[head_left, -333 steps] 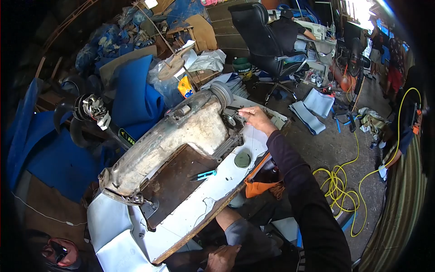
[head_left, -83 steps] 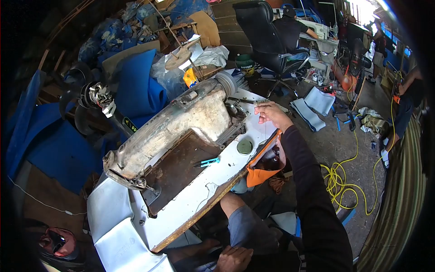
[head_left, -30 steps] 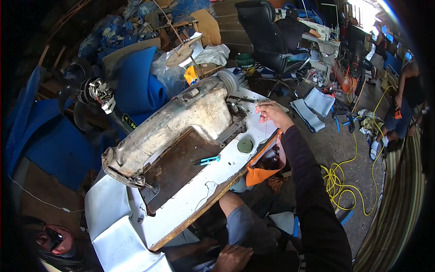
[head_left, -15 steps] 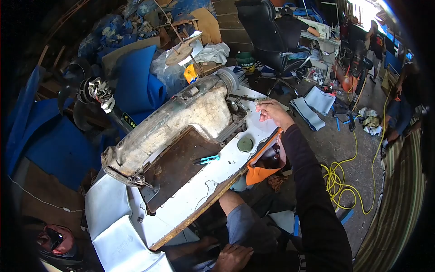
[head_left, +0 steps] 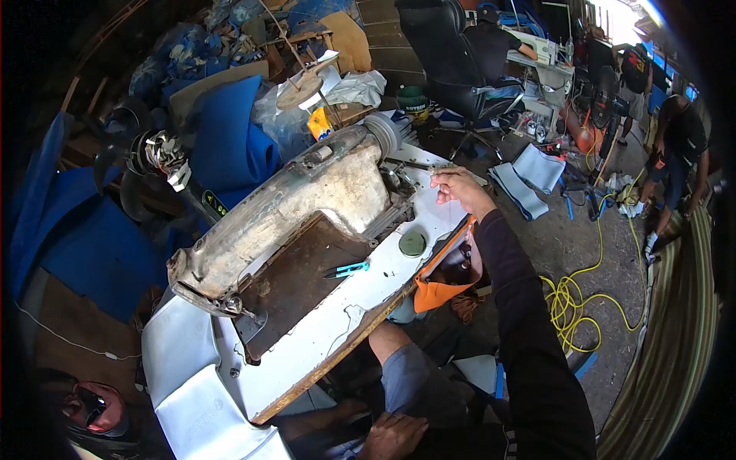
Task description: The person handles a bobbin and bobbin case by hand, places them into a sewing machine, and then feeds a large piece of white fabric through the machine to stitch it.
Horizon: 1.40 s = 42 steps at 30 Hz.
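An old, worn sewing machine (head_left: 307,192) with a grey handwheel (head_left: 383,133) stands on a white sewing table (head_left: 330,326). Near the table's far right end, my right hand (head_left: 460,190) is raised with thumb and fingers pinched together; what they hold, if anything, is too small to make out. My left hand (head_left: 392,435) lies flat on my leg, fingers stretched out. Small turquoise-handled thread snips (head_left: 351,269) rest beside the machine's dark bed plate (head_left: 295,268). A round dark-green disc (head_left: 412,243) lies on the tabletop between the snips and my right hand.
An orange-edged pouch (head_left: 441,291) hangs at the table's near edge. White padded material (head_left: 180,345) drapes over its left end. A yellow cord (head_left: 567,310) coils on the floor. A black office chair (head_left: 437,57) stands behind. One person (head_left: 682,146) bends over striped fabric (head_left: 675,330).
My right hand stays nearly in place, still pinched, and my left hand has not moved. The view shifts slightly. At the far right, the bending person shows more fully.
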Each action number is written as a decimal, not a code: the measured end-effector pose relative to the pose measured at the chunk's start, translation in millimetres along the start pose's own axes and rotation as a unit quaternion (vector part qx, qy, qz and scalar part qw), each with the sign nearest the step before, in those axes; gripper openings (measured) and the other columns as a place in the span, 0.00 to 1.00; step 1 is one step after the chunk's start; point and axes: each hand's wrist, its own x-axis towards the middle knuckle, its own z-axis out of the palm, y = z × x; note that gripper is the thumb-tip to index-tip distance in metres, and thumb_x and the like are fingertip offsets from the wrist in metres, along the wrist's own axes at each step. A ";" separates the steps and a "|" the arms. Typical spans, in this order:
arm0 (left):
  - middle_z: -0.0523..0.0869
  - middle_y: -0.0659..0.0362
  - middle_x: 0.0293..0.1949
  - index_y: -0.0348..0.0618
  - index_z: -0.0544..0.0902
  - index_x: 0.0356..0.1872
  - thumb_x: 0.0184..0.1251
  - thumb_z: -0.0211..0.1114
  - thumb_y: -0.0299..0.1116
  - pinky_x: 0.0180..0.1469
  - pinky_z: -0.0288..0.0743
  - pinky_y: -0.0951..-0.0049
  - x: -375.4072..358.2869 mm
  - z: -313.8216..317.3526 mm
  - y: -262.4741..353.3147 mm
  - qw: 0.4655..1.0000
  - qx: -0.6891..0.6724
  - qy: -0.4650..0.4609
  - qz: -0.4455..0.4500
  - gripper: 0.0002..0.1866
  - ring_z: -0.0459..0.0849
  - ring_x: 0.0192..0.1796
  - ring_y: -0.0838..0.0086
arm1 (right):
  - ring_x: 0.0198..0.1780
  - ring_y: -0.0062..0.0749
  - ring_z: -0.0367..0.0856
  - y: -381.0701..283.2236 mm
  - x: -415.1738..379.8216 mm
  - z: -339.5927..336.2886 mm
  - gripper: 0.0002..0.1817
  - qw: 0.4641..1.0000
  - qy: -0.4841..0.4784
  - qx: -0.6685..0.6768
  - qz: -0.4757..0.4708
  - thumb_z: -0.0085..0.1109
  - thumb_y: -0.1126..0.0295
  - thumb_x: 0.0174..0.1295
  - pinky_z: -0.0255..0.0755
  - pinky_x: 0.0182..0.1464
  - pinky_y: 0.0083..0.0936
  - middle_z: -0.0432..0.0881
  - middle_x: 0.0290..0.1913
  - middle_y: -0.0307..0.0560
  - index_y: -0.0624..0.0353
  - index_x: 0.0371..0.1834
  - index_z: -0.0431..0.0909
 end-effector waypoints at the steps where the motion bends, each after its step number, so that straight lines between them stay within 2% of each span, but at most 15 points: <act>1: 0.92 0.52 0.38 0.40 0.91 0.41 0.70 0.69 0.33 0.51 0.81 0.57 -0.3 0.8 -0.5 1.000 0.006 0.000 0.003 0.08 0.90 0.43 0.59 | 0.27 0.19 0.77 -0.5 -0.5 0.6 0.09 1.000 0.001 -0.003 0.000 0.67 0.65 0.69 0.85 0.32 0.30 0.83 0.30 0.35 0.60 0.36 0.87; 13: 0.93 0.51 0.36 0.38 0.92 0.40 0.70 0.70 0.32 0.46 0.83 0.57 0.4 1.8 -1.9 1.000 -0.006 0.018 0.019 0.08 0.91 0.41 0.59 | 0.27 0.18 0.77 0.1 -0.1 0.6 0.09 1.000 -0.001 -0.005 0.003 0.68 0.65 0.69 0.85 0.33 0.30 0.85 0.32 0.36 0.60 0.37 0.87; 21: 0.92 0.50 0.36 0.36 0.91 0.40 0.71 0.70 0.31 0.47 0.84 0.57 0.2 2.5 -2.0 1.000 -0.016 0.009 0.019 0.08 0.91 0.41 0.58 | 0.27 0.18 0.77 -4.6 -4.3 3.6 0.08 1.000 0.008 -0.012 0.006 0.68 0.66 0.69 0.85 0.33 0.30 0.84 0.31 0.35 0.60 0.37 0.87; 24: 0.92 0.50 0.36 0.36 0.91 0.40 0.71 0.70 0.32 0.47 0.84 0.57 1.6 0.5 -0.7 1.000 -0.018 0.005 0.022 0.08 0.91 0.41 0.58 | 0.23 0.18 0.77 -5.7 -6.3 3.2 0.11 1.000 0.000 -0.020 -0.015 0.67 0.65 0.70 0.85 0.33 0.28 0.78 0.23 0.33 0.62 0.35 0.86; 27: 0.92 0.51 0.37 0.37 0.91 0.40 0.71 0.70 0.32 0.47 0.83 0.56 0.3 2.6 -0.7 1.000 -0.011 0.006 0.017 0.08 0.91 0.41 0.58 | 0.26 0.19 0.77 0.2 -0.6 -1.3 0.08 1.000 -0.014 -0.011 -0.009 0.67 0.66 0.69 0.85 0.33 0.31 0.82 0.30 0.35 0.60 0.36 0.86; 33: 0.92 0.52 0.36 0.37 0.90 0.40 0.69 0.70 0.31 0.47 0.83 0.56 0.5 2.6 -0.4 1.000 -0.010 0.006 0.016 0.08 0.91 0.41 0.58 | 0.24 0.19 0.79 -2.0 -3.7 4.7 0.11 1.000 0.018 0.001 -0.016 0.66 0.65 0.70 0.85 0.33 0.29 0.80 0.25 0.35 0.62 0.35 0.86; 36: 0.92 0.52 0.36 0.37 0.90 0.40 0.69 0.70 0.31 0.46 0.83 0.56 1.9 0.2 0.8 1.000 -0.007 0.001 0.014 0.08 0.91 0.41 0.58 | 0.25 0.20 0.80 -2.6 -2.5 1.7 0.11 1.000 -0.002 -0.020 -0.006 0.66 0.65 0.70 0.85 0.33 0.28 0.81 0.26 0.35 0.61 0.35 0.86; 39: 0.92 0.50 0.37 0.37 0.90 0.40 0.70 0.69 0.31 0.46 0.84 0.56 4.0 -5.3 5.1 1.000 -0.013 0.015 -0.003 0.08 0.91 0.41 0.57 | 0.25 0.21 0.79 -3.1 2.5 3.1 0.10 1.000 0.006 -0.022 0.018 0.66 0.65 0.71 0.85 0.33 0.30 0.83 0.30 0.37 0.61 0.40 0.86; 42: 0.92 0.49 0.39 0.37 0.90 0.42 0.70 0.68 0.31 0.44 0.85 0.57 5.3 -3.9 4.1 0.999 -0.002 0.031 -0.008 0.08 0.92 0.41 0.56 | 0.25 0.22 0.81 -9.5 6.3 4.9 0.11 0.998 0.002 -0.041 0.048 0.65 0.63 0.71 0.85 0.33 0.30 0.81 0.27 0.36 0.61 0.40 0.86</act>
